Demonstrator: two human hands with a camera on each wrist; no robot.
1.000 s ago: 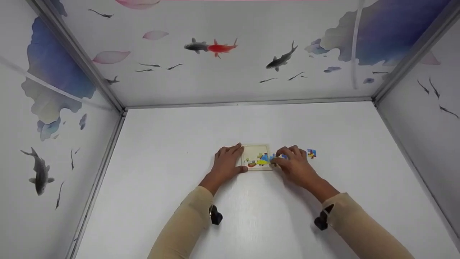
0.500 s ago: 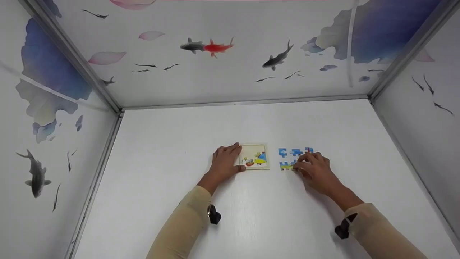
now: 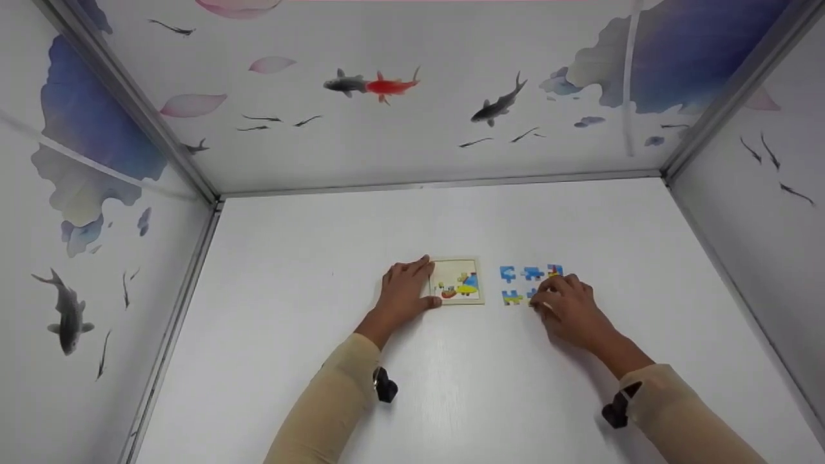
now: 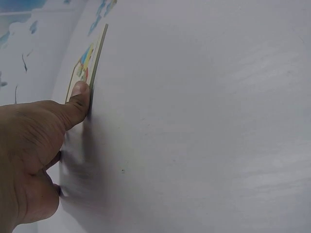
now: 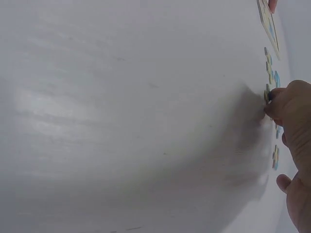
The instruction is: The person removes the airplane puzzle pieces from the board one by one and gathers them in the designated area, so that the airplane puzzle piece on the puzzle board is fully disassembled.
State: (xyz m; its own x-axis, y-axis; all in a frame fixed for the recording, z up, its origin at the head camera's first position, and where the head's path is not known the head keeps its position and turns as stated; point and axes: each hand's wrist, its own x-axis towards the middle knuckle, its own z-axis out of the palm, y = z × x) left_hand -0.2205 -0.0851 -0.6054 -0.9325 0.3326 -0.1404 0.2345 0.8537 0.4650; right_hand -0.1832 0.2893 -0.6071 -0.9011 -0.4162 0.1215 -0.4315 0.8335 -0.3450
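Observation:
My left hand (image 3: pixel 405 289) holds the left side of a square wooden puzzle board (image 3: pixel 446 269), fingers at its back corner and thumb at the front one. In the left wrist view the thumb (image 4: pixel 80 90) lies over the board's rim. Coloured picture sections fill the lower part of the board; its upper part shows bare wood. To the right, my right hand (image 3: pixel 570 306) pinches a small jigsaw piece (image 5: pixel 267 93) between thumb and fingertips, low over the table and largely covered by the fingers.
Just right of the board lie loose jigsaw pieces: a blue one (image 3: pixel 507 273), another blue one (image 3: pixel 532 273), one with red and yellow (image 3: pixel 555 269), and a green-yellow one (image 3: pixel 512 297). The white table (image 3: pixel 309 238) is walled at the back and sides.
My right hand has moved right, from the board's right edge to a piece in the front row, uncovering the pieces nearer the board. My left hand stays on the board.

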